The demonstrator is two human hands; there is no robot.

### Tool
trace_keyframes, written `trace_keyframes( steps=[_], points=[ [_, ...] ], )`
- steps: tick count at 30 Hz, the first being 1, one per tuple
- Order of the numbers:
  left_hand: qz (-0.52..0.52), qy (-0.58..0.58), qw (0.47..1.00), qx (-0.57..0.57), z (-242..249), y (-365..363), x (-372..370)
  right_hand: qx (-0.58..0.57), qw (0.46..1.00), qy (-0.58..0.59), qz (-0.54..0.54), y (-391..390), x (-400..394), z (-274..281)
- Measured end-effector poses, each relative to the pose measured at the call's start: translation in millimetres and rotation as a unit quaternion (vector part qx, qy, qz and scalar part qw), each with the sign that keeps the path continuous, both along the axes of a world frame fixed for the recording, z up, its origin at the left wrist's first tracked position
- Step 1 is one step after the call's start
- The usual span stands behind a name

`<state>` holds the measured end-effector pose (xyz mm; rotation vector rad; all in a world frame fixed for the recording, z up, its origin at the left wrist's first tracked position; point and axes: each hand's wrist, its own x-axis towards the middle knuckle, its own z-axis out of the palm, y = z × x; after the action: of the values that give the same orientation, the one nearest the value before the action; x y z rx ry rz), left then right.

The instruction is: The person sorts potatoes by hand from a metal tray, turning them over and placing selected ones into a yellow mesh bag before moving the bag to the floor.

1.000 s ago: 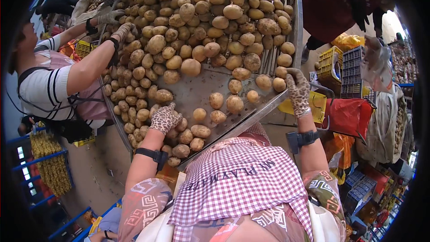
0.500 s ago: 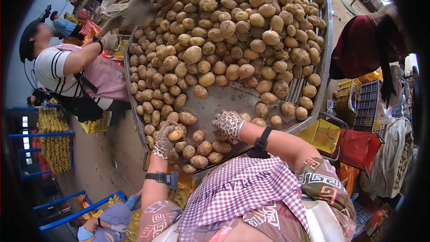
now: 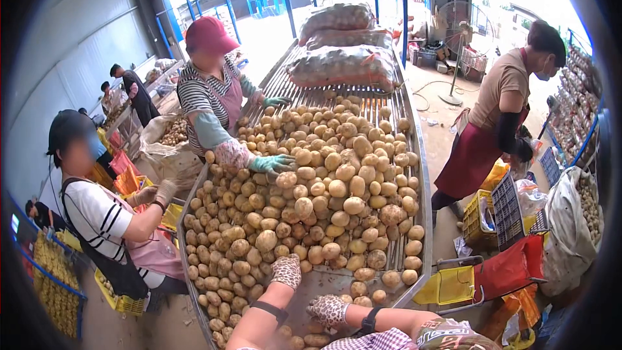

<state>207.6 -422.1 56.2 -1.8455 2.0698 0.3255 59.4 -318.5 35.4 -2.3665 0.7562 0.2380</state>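
Observation:
Potatoes (image 3: 337,188) cover a slatted metal sorting table (image 3: 424,220) in a heap. My left hand (image 3: 286,271), in a leopard-print glove, reaches to the near edge of the heap. Its fingertips are hidden, so its grip does not show. Lower and to the right, my right hand (image 3: 328,310), in a matching glove, rests over bare metal with its fingers curled. Whatever may be inside that hand is out of sight. A few potatoes (image 3: 359,290) lie to its right, and others are partly hidden below my left forearm.
Across the table, a co-worker's green-gloved hand (image 3: 272,163) touches the potatoes. Another person stands at the left (image 3: 110,220), and one at the right (image 3: 492,110). Filled mesh sacks (image 3: 343,65) lie at the far end. Yellow crates (image 3: 453,285) and a red chair (image 3: 512,266) stand on the right.
My view has tilted up toward the far end. My left hand, which held a potato near the table's left front, has moved forward and right to the heap. The co-worker's green-gloved hand reaches further over the potatoes.

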Motion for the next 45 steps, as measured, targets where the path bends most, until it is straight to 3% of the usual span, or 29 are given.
trace_keyframes(
  steps=[1, 3, 4, 6, 8, 10, 11, 12, 14, 16, 20, 21, 23, 24, 25, 26, 28, 29, 30, 31, 32, 33, 34, 35, 36, 38, 41, 42, 45],
  points=[
    [0.005, 0.033, 0.999, -0.005, -3.1, 2.7, 3.8, -0.002, 1.0, -0.001, 0.0, 1.7, -0.4, -11.6],
    [-0.006, 0.019, 1.0, 0.01, 3.4, 15.8, 4.5, 0.005, 0.98, -0.17, -0.1, 7.3, -2.1, -36.4],
    [-0.015, 0.004, 0.999, 0.028, 7.9, 22.4, 7.8, 0.002, 0.981, -0.174, -0.088, 7.3, -3.3, -38.7],
    [-0.013, 0.027, 0.997, 0.069, 6.9, 31.4, 18.5, 0.19, 0.918, -0.239, -0.252, 6.0, -2.8, -12.8],
    [-0.034, 0.015, 0.994, 0.099, 1.1, 31.9, 21.6, 0.278, 0.835, -0.369, -0.299, 0.5, -4.3, -23.2],
    [-0.037, 0.049, 0.99, 0.125, -0.1, 38.0, 32.4, 0.392, 0.723, -0.416, -0.388, -1.8, -13.5, -12.6],
    [0.007, 0.124, 0.988, 0.096, -8.8, 48.0, 38.7, 0.496, 0.608, -0.431, -0.445, -4.1, -15.4, -6.3],
    [0.048, 0.198, 0.977, 0.065, -17.1, 56.2, 43.0, 0.552, 0.55, -0.419, -0.465, -7.5, -22.3, -5.7],
    [0.109, 0.237, 0.961, 0.097, -17.7, 76.0, 37.2, 0.697, 0.41, -0.411, -0.421, -5.1, -38.1, 1.0],
    [0.151, 0.332, 0.927, 0.094, -14.3, 107.0, 22.2, 0.722, 0.405, -0.399, -0.393, 6.3, -40.0, 1.1],
    [0.143, 0.305, 0.939, 0.072, 34.9, 135.5, -8.7, 0.739, 0.401, -0.363, -0.4, 19.2, -41.5, 2.6],
    [0.137, 0.317, 0.937, 0.054, 36.7, 136.1, -11.9, 0.733, 0.424, -0.385, -0.366, 20.6, -43.9, -10.7],
    [0.123, 0.357, 0.926, 0.005, 26.8, 134.0, -14.6, 0.754, 0.393, -0.346, -0.397, 18.4, -51.7, -44.3],
    [0.115, 0.383, 0.916, -0.018, 21.1, 136.9, -15.3, 0.744, 0.362, -0.395, -0.4, 25.8, -41.3, 15.9],
    [0.1, 0.367, 0.925, -0.023, 30.1, 136.1, -20.7, 0.759, 0.36, -0.393, -0.374, 26.9, -44.1, 5.5],
    [0.037, 0.37, 0.926, -0.068, 35.7, 137.1, -24.2, 0.621, 0.591, -0.423, -0.293, 28.7, -43.6, 0.1],
    [-0.081, 0.359, 0.903, -0.222, 0.6, 147.5, -38.1, 0.695, 0.512, -0.405, -0.302, 49.9, -53.7, -23.2],
    [-0.13, 0.384, 0.879, -0.252, -6.6, 152.5, -44.4, 0.726, 0.391, -0.479, -0.302, 55.2, -55.8, -31.0],
    [-0.119, 0.427, 0.871, -0.209, 23.2, 154.2, -58.1, 0.73, 0.28, -0.552, -0.292, 59.0, -57.2, -38.4],
    [-0.163, 0.378, 0.905, -0.109, 38.2, 154.2, -68.5, 0.74, 0.215, -0.569, -0.288, 63.5, -61.8, -34.0],
    [-0.212, 0.363, 0.9, -0.117, 39.4, 159.9, -74.2, 0.745, 0.15, -0.586, -0.281, 67.6, -68.5, -18.9],
    [-0.275, 0.403, 0.867, -0.102, 33.4, 163.2, -79.4, 0.744, 0.118, -0.57, -0.329, 71.2, -78.2, 3.0],
    [-0.337, 0.441, 0.827, -0.09, 28.2, 162.1, -84.5, 0.708, 0.16, -0.562, -0.397, 80.5, -90.0, 3.1],
    [-0.356, 0.515, 0.774, -0.098, 27.7, 161.4, -87.8, 0.684, 0.153, -0.585, -0.408, 87.0, -108.6, -0.4],
    [-0.353, 0.518, 0.773, -0.092, 22.2, 160.0, -86.8, 0.661, 0.147, -0.605, -0.418, 93.3, -129.9, -4.4],
    [-0.321, 0.452, 0.811, -0.184, 9.1, 158.7, -73.7, 0.568, 0.151, -0.698, -0.409, 101.3, -172.6, 5.4],
    [-0.178, 0.296, 0.922, -0.177, -7.2, 155.6, -34.2, 0.451, 0.104, -0.729, -0.505, 125.1, -269.2, -17.8],
    [-0.156, 0.259, 0.938, -0.171, -33.3, 154.8, -19.5, 0.416, 0.094, -0.728, -0.537, 133.1, -304.7, -31.3],
    [-0.134, 0.205, 0.96, -0.136, -0.8, 159.6, -14.2, 0.372, 0.089, -0.721, -0.577, 149.8, -384.8, -58.3]
  ],
)
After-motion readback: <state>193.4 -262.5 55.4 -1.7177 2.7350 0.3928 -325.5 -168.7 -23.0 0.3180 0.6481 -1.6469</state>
